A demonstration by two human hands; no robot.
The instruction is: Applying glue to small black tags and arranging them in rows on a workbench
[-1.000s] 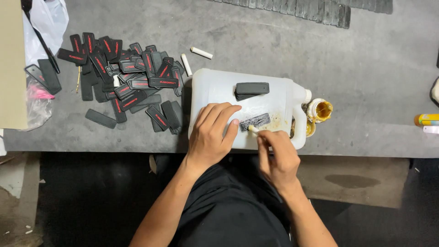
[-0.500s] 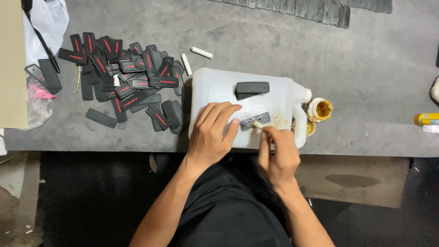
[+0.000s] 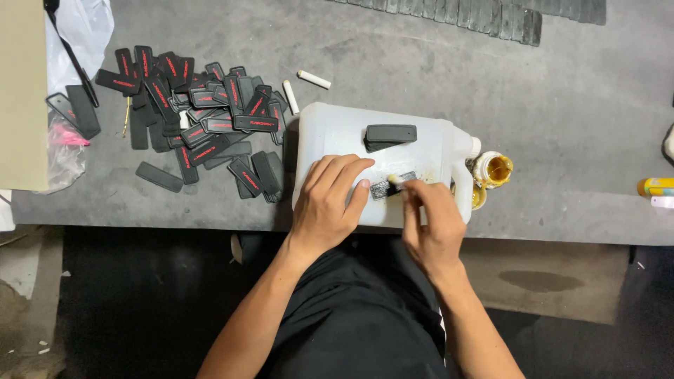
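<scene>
A white plastic jug (image 3: 337, 137) lies on its side on the grey table. My left hand (image 3: 326, 203) rests flat on it, fingertips pinning a small black rubber patch (image 3: 390, 187). My right hand (image 3: 432, 224) grips a small brush (image 3: 395, 180) whose pale tip touches that patch. Two more black patches (image 3: 390, 135) sit stacked further up on the jug.
A heap of black patches with red marks (image 3: 196, 119) covers the table's left part. A small open pot of yellow glue (image 3: 493, 170) stands right of the jug. Two white sticks (image 3: 312, 78) lie behind the jug. Cardboard (image 3: 21, 91) and a plastic bag (image 3: 81, 28) sit far left.
My right hand has slid the brush leftward over the patch by a small amount. My left hand and the jug stay put.
</scene>
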